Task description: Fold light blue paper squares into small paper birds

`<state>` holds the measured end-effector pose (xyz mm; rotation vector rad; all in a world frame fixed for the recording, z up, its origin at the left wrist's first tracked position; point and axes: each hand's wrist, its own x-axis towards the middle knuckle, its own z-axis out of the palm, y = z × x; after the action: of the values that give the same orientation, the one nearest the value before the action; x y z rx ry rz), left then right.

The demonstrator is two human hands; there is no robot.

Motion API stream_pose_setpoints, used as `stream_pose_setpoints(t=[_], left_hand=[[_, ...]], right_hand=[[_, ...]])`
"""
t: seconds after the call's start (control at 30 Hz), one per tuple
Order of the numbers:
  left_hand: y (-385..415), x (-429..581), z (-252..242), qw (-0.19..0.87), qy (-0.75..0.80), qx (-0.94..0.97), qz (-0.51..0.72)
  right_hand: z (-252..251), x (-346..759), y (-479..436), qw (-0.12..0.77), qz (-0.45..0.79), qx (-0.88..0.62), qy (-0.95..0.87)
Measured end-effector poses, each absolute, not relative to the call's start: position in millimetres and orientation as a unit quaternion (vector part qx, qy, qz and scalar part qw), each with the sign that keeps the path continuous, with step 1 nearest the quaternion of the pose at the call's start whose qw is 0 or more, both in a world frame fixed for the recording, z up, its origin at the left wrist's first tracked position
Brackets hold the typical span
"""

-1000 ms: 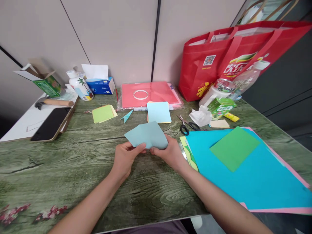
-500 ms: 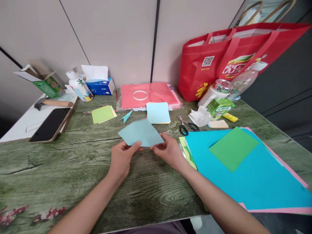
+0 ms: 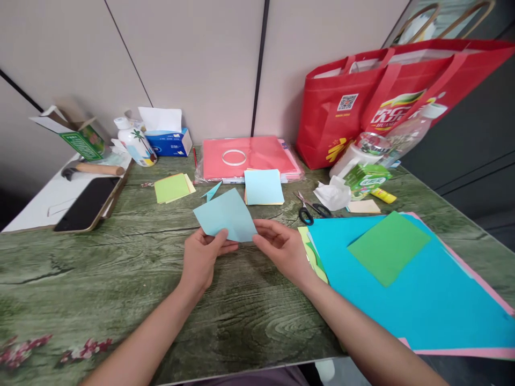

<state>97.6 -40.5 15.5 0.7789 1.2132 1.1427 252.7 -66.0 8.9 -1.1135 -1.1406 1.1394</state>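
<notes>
A light blue sheet of paper (image 3: 227, 214) is held up off the table, tilted, in front of me. My left hand (image 3: 204, 254) pinches its lower left edge, thumb on top and fingers underneath. At the sheet's right corner is my right hand (image 3: 281, 249), thumb and fingers closed around that corner. Just behind the sheet lies a small folded light blue paper piece (image 3: 212, 191). A stack of light blue square paper (image 3: 263, 186) sits farther back, and a green-topped paper stack (image 3: 172, 187) lies to the left.
Black-handled scissors (image 3: 308, 209) and a crumpled tissue (image 3: 333, 193) lie to the right. Large blue paper (image 3: 386, 316) carries a green sheet (image 3: 389, 247). A red bag (image 3: 325, 118) stands behind. On the left are a phone (image 3: 86, 203), a hammer (image 3: 100, 169) and a tissue box (image 3: 169, 143).
The light blue sheet has turned and its right side has drawn in to the left, so it looks squarer. My right fingers have shifted at its right corner. The view moved slightly.
</notes>
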Motion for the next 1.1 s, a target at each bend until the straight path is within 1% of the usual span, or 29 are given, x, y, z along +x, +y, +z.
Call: stream_pose_setpoints(t=[0.13,0.3,0.43,0.57,0.73,0.87,1.1], left_hand=[[-41,99,14,0.611,0.532,0.338,0.479],[-39,99,8,0.593,0.539,0.353,0.483],[-40,101,6,0.613,0.523,0.349,0.479],[-40,101,6,0.632,0.514,0.336,0.472],[-39,98,7,0.634,0.517,0.348,0.458],[-40,98,9,0.626,0.52,0.363,0.454],[-45,102,5,0.636,0.491,0.384,0.456]], right_hand=[[7,246,-72,0.539,0.502,-0.461,-0.494],[0,241,-74,0.53,0.533,-0.422,-0.507],[-6,242,-71,0.535,0.527,-0.417,-0.512],[-4,245,-68,0.527,0.52,-0.434,-0.514],[3,250,-68,0.508,0.491,-0.488,-0.512],[2,248,-70,0.525,0.506,-0.445,-0.52],[-5,242,-67,0.525,0.51,-0.515,-0.446]])
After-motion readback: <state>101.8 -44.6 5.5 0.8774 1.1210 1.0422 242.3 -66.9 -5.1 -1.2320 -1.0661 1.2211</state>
